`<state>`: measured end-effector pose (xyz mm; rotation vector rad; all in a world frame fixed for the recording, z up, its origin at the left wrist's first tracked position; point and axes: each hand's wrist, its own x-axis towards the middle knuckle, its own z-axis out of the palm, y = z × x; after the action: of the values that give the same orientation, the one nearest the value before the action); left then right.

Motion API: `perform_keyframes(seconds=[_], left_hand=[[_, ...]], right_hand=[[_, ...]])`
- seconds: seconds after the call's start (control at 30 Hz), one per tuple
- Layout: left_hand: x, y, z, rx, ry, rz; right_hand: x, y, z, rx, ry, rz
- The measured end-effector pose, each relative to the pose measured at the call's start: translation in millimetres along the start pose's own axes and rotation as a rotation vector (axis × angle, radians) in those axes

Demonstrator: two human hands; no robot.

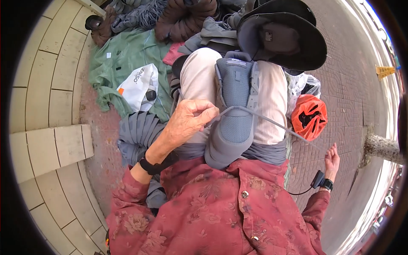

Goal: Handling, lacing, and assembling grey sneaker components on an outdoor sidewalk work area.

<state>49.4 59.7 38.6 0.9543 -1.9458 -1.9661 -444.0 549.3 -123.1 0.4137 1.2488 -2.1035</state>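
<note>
A grey-blue shoe (236, 85) lies in my lap between my thighs, its toe toward my body and its tongue pointing away. A grey shoelace (276, 123) runs across it near the lowest eyelets. My left hand (189, 119) is closed beside the shoe, thumb and forefinger pinching the lace at its left side. Out to the right, away from the shoe, my right hand (331, 159) holds the lace's other end in its fingers. The lace stretches nearly straight from the shoe to that hand.
Stacked grey shoe parts (140, 131) sit at my left, near a green cloth (127, 55) with a white bag (140, 87). Brown shoe bundles (180, 19) lie beyond. A black cap-like object (282, 38) is at the far right, an orange bag (309, 115) nearer. A tiled wall (46, 97) bounds the left.
</note>
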Motion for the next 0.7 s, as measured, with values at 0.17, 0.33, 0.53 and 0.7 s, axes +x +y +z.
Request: perform_keyframes(seconds=[0.17,0.33,0.53,0.7], left_hand=[[-3.8,1.4,1.0,0.064,0.074,0.0],[4.7,14.1,-2.2,0.03,0.014,-0.046],[5.1,-4.1,8.0,-0.013,0.114,0.093],[10.2,23.1,18.4,0.499,0.165,0.253]], right_hand=[[-14.2,56.9,54.8,-0.448,0.099,0.164],[11.3,83.5,15.6,-1.599,0.057,-0.099],[-41.8,136.1,208.4,-1.686,-0.409,-0.667],[-132.0,140.5,353.0,-1.426,-0.707,-0.511]])
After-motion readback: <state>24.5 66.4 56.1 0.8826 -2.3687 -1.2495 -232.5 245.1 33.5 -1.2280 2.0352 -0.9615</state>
